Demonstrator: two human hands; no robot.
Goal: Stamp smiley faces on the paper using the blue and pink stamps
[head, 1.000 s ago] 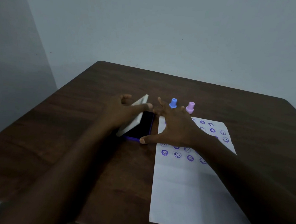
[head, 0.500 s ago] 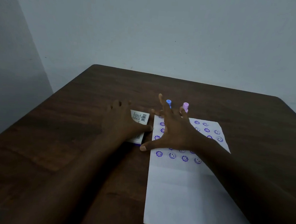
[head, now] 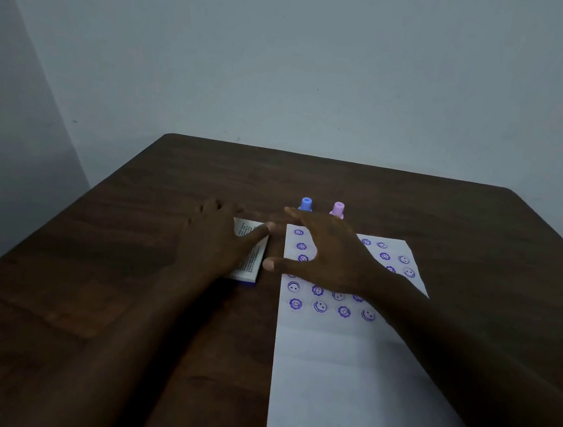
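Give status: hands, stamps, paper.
Left hand flat on closed ink pad; right hand open over paper. Blue stamp, pink stamp upright, unheld, beyond paper. Nothing blocking.

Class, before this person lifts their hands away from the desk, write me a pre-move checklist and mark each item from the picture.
1. Ink pad case lid closed flat: ok, left hand rests on it.
2. Blue stamp upright beyond the paper: ok.
3. Pink stamp upright beside it: ok.
4. Right hand empty, spread over the paper: ok.
5. Smiley rows printed on the paper's far part: ok; near part blank.
6. Ink dry under the right hand: cannot tell.
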